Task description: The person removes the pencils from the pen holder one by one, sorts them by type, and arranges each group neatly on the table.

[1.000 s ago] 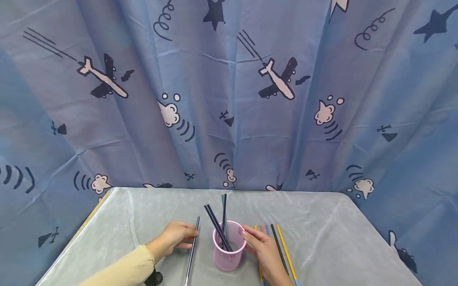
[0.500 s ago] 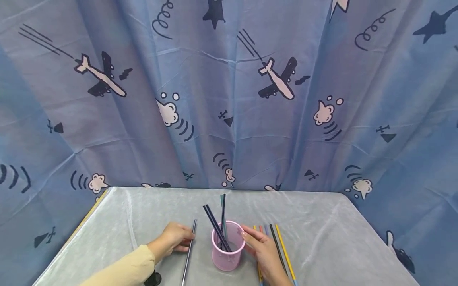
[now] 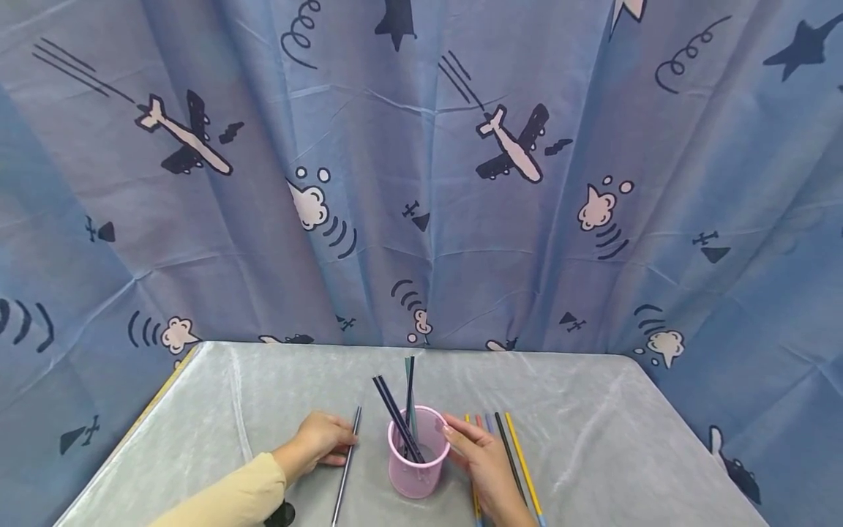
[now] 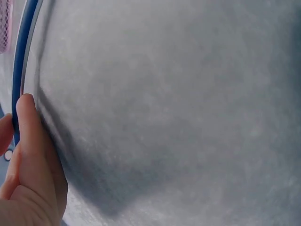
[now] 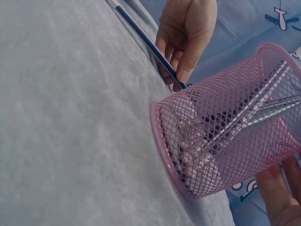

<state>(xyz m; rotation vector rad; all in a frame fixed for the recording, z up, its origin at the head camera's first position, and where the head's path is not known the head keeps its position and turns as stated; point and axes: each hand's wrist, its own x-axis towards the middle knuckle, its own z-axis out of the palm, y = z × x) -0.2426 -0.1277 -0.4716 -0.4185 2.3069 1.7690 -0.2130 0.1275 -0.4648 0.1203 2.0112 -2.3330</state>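
My left hand [image 3: 324,439] pinches a long dark blue pencil [image 3: 345,468] between thumb and fingers, left of the cup. In the left wrist view the pencil [image 4: 21,56] runs up past the fingertips. A pink mesh pen cup [image 3: 415,479] stands upright on the table, with my right hand [image 3: 484,461] holding its right side near the rim. Inside the cup lean several dark pencils [image 3: 397,417] and a teal one [image 3: 407,373]. The right wrist view has the cup [image 5: 230,127] close up, beyond it the left hand [image 5: 188,28] on the pencil.
Right of the cup several pencils lie side by side, among them a yellow one [image 3: 525,468] and a black one [image 3: 509,454], partly behind the right hand. A grey cloth [image 3: 606,439] covers the table. Behind it hangs a blue patterned curtain [image 3: 421,183].
The left hand and its pencil have shifted slightly left and toward the near edge. The right hand stays on the cup. The view has moved a little.
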